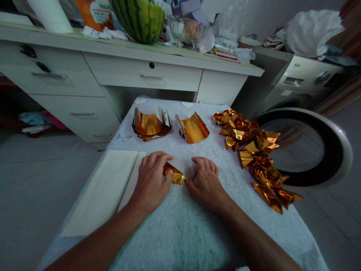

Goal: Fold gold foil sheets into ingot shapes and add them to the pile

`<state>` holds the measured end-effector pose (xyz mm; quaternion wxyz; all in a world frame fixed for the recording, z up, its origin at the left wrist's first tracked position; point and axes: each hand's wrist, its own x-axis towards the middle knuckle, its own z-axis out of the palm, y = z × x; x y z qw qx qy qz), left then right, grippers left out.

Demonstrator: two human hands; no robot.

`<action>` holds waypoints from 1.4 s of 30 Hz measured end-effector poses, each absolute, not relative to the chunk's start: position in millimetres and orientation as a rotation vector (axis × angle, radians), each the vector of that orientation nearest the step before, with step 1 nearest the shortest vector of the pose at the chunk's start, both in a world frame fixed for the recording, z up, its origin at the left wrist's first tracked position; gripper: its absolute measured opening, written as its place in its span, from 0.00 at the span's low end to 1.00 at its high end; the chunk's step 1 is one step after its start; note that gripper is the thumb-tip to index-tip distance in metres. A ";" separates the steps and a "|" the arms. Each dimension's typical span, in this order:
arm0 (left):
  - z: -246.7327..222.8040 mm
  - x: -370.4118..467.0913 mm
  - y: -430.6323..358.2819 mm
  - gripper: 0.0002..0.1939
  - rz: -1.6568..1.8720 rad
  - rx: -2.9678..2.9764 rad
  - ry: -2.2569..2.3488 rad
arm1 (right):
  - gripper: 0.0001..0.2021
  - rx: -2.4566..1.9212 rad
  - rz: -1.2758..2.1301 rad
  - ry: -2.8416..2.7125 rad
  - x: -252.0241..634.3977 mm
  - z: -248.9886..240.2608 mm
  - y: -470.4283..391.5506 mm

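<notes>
At the frame's centre, on the pale-cloth-covered bench point(175, 233), a partly folded, white-backed gold foil sheet point(177, 177) has its gold strip's long axis slanting from upper left to lower right. The left hand point(150, 178), nearly closed, pinches its left end; the right hand point(208, 184), loosely curved, has its thumb at the lower-right tip, any grip unclear.

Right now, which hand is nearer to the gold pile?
Right. The right hand is at the foil, left of the gold pile and apart from it; the left hand is farther left, by the white paper.
</notes>
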<state>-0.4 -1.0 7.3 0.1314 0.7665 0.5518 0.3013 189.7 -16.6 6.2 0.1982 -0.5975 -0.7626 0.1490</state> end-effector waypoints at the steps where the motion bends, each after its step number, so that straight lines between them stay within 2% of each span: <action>1: 5.5 -0.8 0.1 0.16 0.848 2.238 1.632 | 0.26 -1.669 0.417 -2.135 189.9 6.3 -16.7; 5: -1.3 -1.3 3.0 0.21 0.750 2.237 1.637 | 0.25 -1.663 0.403 -2.147 190.2 5.5 -16.9; 12: -2.0 -1.9 4.1 0.25 0.874 1.948 1.538 | 0.24 -1.630 0.428 -2.139 190.6 4.3 -14.7; 19: 6.6 -0.8 0.3 0.22 0.962 1.527 1.349 | 0.28 -1.580 0.584 -1.961 192.1 9.0 -12.8; 25: 15.5 6.8 -2.5 0.18 1.169 1.183 1.178 | 0.33 -1.481 0.774 -1.550 196.8 5.1 -9.9; 30: 15.4 6.7 -3.1 0.16 1.186 1.048 1.125 | 0.22 -1.272 1.252 -1.267 200.5 6.3 -8.8; 34: 12.3 5.6 -3.5 0.15 1.167 1.015 1.076 | 0.16 -1.147 1.488 -1.100 199.1 7.1 -7.9; 42: 20.8 10.2 -8.3 0.14 1.054 1.087 1.096 | 0.15 -1.167 1.567 -1.103 191.2 14.1 -7.8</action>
